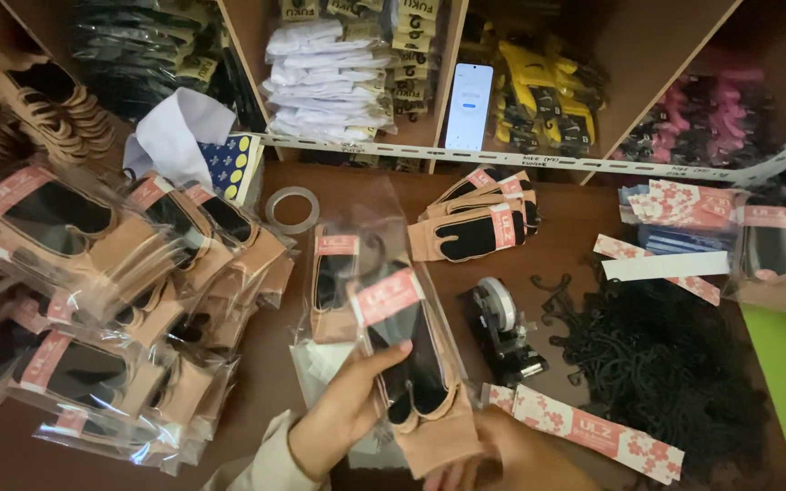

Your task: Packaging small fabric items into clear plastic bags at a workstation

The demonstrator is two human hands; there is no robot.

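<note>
My left hand [343, 414] grips a beige and black sock pair [411, 364] with a pink paper band, partly inside a clear plastic bag [366, 218]. My right hand [493, 455] sits at the lower end of the socks, fingers closed on the beige cuff. A pink floral paper label strip [593, 432] lies just right of that hand. Another bagged sock pair [334, 282] lies under the bag, to the left.
Bagged sock pairs [120, 300] pile up at the left. Unbagged banded socks [479, 223] lie in the middle back, a tape dispenser [502, 327] stands at centre, black plastic hooks [666, 364] heap at the right. A tape roll [291, 209], a phone [468, 105], shelves behind.
</note>
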